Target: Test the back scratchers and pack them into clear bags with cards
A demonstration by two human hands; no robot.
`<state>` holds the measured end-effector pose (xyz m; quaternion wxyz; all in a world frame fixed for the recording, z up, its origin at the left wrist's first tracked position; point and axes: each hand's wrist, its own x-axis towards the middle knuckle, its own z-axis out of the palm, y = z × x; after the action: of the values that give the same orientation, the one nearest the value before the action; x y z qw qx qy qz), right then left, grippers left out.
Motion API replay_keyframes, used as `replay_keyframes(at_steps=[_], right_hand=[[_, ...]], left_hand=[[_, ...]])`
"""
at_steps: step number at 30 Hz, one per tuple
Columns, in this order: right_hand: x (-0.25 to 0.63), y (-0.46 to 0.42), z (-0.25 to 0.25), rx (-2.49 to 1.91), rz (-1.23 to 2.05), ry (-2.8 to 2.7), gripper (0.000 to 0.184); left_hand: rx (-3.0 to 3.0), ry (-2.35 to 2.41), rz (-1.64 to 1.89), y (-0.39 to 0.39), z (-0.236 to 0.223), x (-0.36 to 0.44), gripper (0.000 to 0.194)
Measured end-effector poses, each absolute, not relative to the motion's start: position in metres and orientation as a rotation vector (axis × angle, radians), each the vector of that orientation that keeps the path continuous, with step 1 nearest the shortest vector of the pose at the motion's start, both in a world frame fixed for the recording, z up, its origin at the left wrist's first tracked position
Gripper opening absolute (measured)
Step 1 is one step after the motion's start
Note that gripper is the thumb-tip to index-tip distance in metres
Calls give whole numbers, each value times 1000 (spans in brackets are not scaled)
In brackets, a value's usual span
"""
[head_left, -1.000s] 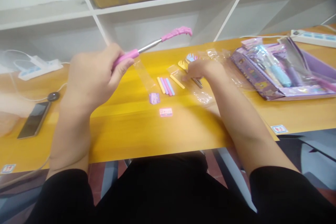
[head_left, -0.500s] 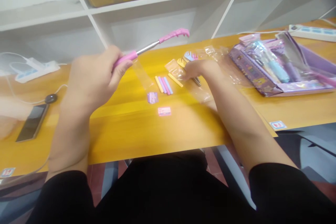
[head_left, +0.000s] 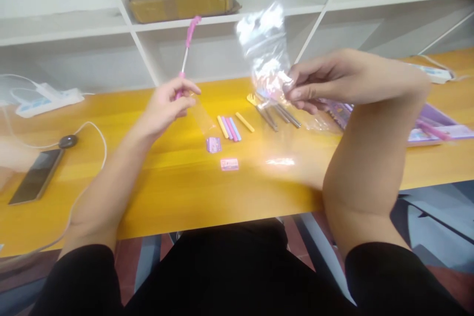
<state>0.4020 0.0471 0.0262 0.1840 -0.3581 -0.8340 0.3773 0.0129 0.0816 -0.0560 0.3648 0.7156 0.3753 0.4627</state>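
Biggest thing here's the yellow-brown tabletop (head_left: 207, 202), and above it the right hand (head_left: 322, 84) has a crinkly clear plastic bag (head_left: 266, 49) pinched in its fingers, while the left hand (head_left: 168, 106) is wrapped round the handle of a raised pink back scratcher (head_left: 190, 33). Just past the bag's bottom lie some metal-shafted scratchers (head_left: 265, 115), then pastel sticks (head_left: 226, 128) left of those, and, tiniest, two little labels (head_left: 229, 164) nearer the person.
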Motion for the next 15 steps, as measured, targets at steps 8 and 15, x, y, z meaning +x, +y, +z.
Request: replay_keyframes(at_steps=[8, 15], right_hand=[[333, 32, 12, -815, 965, -1950, 46], [312, 34, -2, -905, 686, -2035, 54]], left_hand=[[1781, 578, 355, 46, -65, 47, 69], [1673, 749, 493, 22, -66, 66, 40]])
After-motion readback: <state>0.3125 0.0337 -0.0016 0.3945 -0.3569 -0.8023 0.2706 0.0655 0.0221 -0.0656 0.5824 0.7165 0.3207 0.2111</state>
